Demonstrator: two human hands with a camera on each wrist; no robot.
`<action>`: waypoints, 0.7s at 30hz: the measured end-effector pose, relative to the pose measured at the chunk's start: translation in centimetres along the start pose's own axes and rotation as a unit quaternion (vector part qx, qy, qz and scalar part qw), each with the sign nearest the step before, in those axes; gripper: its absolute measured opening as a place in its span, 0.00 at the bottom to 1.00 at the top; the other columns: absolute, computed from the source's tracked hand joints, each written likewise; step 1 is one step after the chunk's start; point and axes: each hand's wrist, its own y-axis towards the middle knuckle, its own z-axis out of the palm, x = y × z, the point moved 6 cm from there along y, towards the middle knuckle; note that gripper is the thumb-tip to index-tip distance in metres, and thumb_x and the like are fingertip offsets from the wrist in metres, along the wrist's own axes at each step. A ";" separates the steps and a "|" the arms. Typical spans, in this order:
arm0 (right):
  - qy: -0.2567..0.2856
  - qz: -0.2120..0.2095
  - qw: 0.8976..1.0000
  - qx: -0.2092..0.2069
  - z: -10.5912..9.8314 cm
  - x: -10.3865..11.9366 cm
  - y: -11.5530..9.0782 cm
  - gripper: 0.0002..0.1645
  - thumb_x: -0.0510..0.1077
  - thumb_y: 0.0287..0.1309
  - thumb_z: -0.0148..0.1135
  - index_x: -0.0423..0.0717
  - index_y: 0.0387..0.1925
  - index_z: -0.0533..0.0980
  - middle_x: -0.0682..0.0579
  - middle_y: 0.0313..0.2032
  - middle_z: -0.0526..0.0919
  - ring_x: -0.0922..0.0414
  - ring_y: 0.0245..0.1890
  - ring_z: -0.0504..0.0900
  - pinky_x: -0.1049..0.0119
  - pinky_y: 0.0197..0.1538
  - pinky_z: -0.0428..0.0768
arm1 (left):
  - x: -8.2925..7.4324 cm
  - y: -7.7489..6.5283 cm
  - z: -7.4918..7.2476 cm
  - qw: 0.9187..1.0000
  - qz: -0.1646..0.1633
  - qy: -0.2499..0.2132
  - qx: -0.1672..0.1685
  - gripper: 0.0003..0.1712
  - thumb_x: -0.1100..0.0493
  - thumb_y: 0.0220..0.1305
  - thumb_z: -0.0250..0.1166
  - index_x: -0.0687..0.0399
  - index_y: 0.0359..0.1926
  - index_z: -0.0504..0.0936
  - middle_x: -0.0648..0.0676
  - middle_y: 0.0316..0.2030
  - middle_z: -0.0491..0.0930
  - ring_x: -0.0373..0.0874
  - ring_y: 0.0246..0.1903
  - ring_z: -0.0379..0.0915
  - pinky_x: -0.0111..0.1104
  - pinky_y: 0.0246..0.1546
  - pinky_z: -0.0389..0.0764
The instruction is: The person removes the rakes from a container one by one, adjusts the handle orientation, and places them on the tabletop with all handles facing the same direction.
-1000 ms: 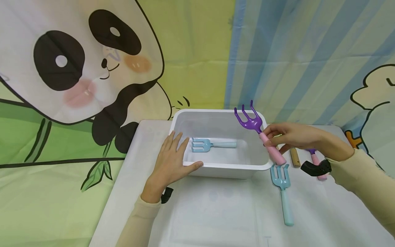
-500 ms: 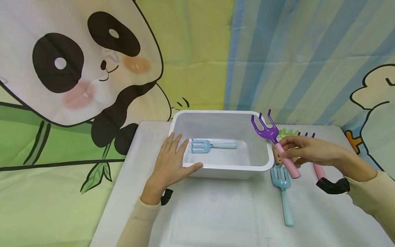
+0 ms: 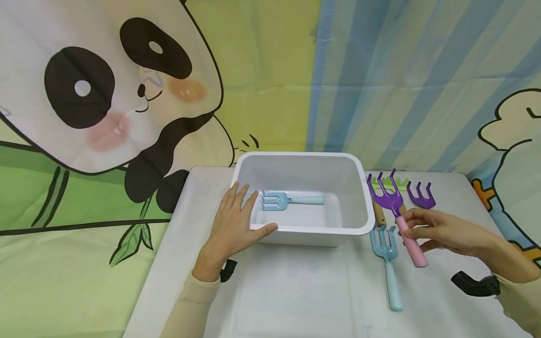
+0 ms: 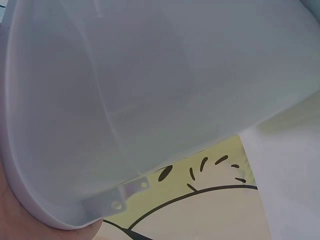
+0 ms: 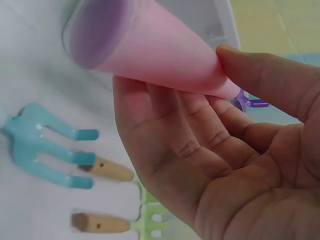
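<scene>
My right hand (image 3: 450,232) pinches the pink handle of a purple three-pronged hand fork (image 3: 390,201), held over the table right of the white bin (image 3: 304,230). In the right wrist view, the thumb and fingers meet around that pink handle (image 5: 155,50). My left hand (image 3: 232,225), fingers spread and fairly straight, rests against the bin's left front corner; the left wrist view shows the bin wall (image 4: 150,100) close up. Inside the bin lies a light-blue hand fork (image 3: 291,200). Another light-blue fork (image 3: 390,272) lies on the table to the right.
Two green rakes with wooden handles (image 5: 105,223) lie right of the bin, partly covered by the held fork in the head view. Beside them is another purple fork (image 3: 422,201), its handle hidden by my hand. A printed curtain (image 3: 274,70) hangs behind the table.
My right hand has moved right and toward me with the purple fork, from over the bin's right rim to over the tools on the table. The left hand has stayed put.
</scene>
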 end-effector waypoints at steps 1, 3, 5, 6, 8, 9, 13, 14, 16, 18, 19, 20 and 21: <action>0.005 0.000 1.000 0.002 0.0 -0.4 -0.1 0.26 0.39 0.74 0.51 0.28 0.65 0.57 0.37 0.51 0.71 0.48 0.48 0.79 0.51 0.48 0.84 | 0.0 0.0 0.0 1.000 0.001 0.000 -0.001 0.61 0.15 0.55 0.48 0.58 0.71 0.69 0.64 0.73 0.59 0.60 0.76 0.39 0.49 0.74 0.41; 0.014 0.000 1.000 0.003 0.1 -1.1 -0.4 0.24 0.39 0.74 0.51 0.30 0.63 0.59 0.37 0.51 0.72 0.48 0.48 0.79 0.50 0.48 0.83 | 0.0 0.0 0.0 1.000 0.001 0.000 -0.001 0.61 0.15 0.55 0.48 0.58 0.71 0.69 0.64 0.73 0.59 0.60 0.76 0.39 0.49 0.74 0.41; 0.022 -0.001 1.000 0.005 0.2 -1.9 -0.6 0.22 0.39 0.74 0.51 0.31 0.62 0.61 0.37 0.51 0.72 0.48 0.48 0.79 0.50 0.48 0.83 | 0.1 0.0 0.0 1.000 0.001 -0.001 -0.001 0.61 0.15 0.55 0.49 0.58 0.71 0.69 0.64 0.73 0.59 0.60 0.76 0.39 0.49 0.74 0.41; 0.028 0.001 1.000 0.005 0.3 -2.3 -0.8 0.21 0.39 0.74 0.51 0.32 0.62 0.61 0.37 0.51 0.72 0.48 0.48 0.79 0.50 0.48 0.83 | 0.1 -0.1 0.0 1.000 0.001 -0.001 0.000 0.61 0.15 0.55 0.49 0.58 0.71 0.69 0.64 0.72 0.60 0.60 0.76 0.39 0.49 0.74 0.41; 0.039 0.008 0.999 0.004 0.5 -3.3 -1.0 0.21 0.39 0.75 0.51 0.33 0.62 0.62 0.39 0.51 0.72 0.48 0.48 0.79 0.50 0.48 0.83 | 0.0 -0.1 0.0 1.000 0.001 -0.001 0.000 0.61 0.15 0.55 0.49 0.58 0.71 0.69 0.64 0.72 0.60 0.60 0.76 0.39 0.49 0.74 0.41; 0.044 0.012 0.999 0.003 0.6 -3.7 -1.1 0.20 0.39 0.75 0.51 0.34 0.61 0.63 0.39 0.50 0.73 0.48 0.48 0.80 0.49 0.49 0.83 | 0.0 -0.1 0.0 1.000 0.000 -0.002 0.000 0.60 0.15 0.55 0.49 0.58 0.71 0.69 0.64 0.72 0.60 0.60 0.76 0.39 0.49 0.74 0.41; 0.064 0.028 0.998 0.000 1.0 -5.5 -1.5 0.19 0.40 0.75 0.51 0.35 0.60 0.64 0.41 0.50 0.74 0.48 0.47 0.80 0.48 0.49 0.82 | 0.0 -0.2 -0.1 1.000 -0.002 -0.007 0.000 0.60 0.16 0.55 0.49 0.58 0.71 0.69 0.64 0.72 0.60 0.60 0.76 0.39 0.49 0.74 0.41; 0.068 0.030 0.997 -0.002 1.1 -6.0 -1.6 0.20 0.40 0.75 0.51 0.34 0.61 0.63 0.40 0.50 0.74 0.47 0.47 0.79 0.48 0.49 0.82 | 0.0 -0.2 -0.1 1.000 -0.003 -0.008 -0.001 0.60 0.16 0.55 0.49 0.58 0.71 0.69 0.64 0.72 0.60 0.60 0.76 0.39 0.50 0.74 0.41; 0.075 0.036 0.996 -0.007 1.2 -6.8 -1.7 0.22 0.40 0.75 0.51 0.31 0.61 0.61 0.40 0.51 0.74 0.47 0.47 0.79 0.47 0.49 0.82 | 0.1 -0.2 -0.1 1.000 -0.002 -0.008 -0.003 0.60 0.16 0.55 0.50 0.58 0.71 0.69 0.64 0.72 0.60 0.60 0.76 0.39 0.50 0.74 0.42; 0.081 0.042 0.996 -0.011 1.4 -7.5 -1.9 0.24 0.41 0.75 0.51 0.29 0.62 0.59 0.40 0.51 0.74 0.47 0.47 0.79 0.47 0.49 0.82 | 0.0 -0.2 -0.1 1.000 0.001 -0.007 -0.006 0.60 0.15 0.55 0.49 0.58 0.71 0.69 0.64 0.72 0.60 0.60 0.76 0.39 0.50 0.74 0.42; 0.085 0.045 0.995 -0.013 1.4 -7.9 -2.0 0.25 0.40 0.75 0.51 0.28 0.62 0.59 0.40 0.52 0.74 0.47 0.47 0.79 0.47 0.49 0.82 | 0.0 -0.2 -0.1 1.000 0.002 -0.007 -0.007 0.61 0.15 0.55 0.50 0.58 0.71 0.69 0.64 0.72 0.60 0.60 0.76 0.39 0.51 0.73 0.43; 0.089 0.049 0.995 -0.015 1.5 -8.2 -2.1 0.25 0.41 0.75 0.51 0.28 0.63 0.58 0.40 0.52 0.74 0.47 0.47 0.79 0.47 0.49 0.82 | 0.0 -0.2 -0.1 1.000 0.003 -0.007 -0.008 0.61 0.15 0.55 0.50 0.58 0.71 0.69 0.64 0.72 0.61 0.60 0.76 0.40 0.51 0.73 0.43; 0.091 0.051 0.994 -0.016 1.6 -8.6 -2.2 0.26 0.40 0.75 0.51 0.27 0.63 0.58 0.40 0.52 0.75 0.47 0.47 0.79 0.46 0.49 0.82 | 0.0 -0.2 -0.1 1.000 0.004 -0.007 -0.009 0.61 0.15 0.55 0.50 0.58 0.71 0.69 0.64 0.72 0.61 0.60 0.76 0.40 0.51 0.73 0.43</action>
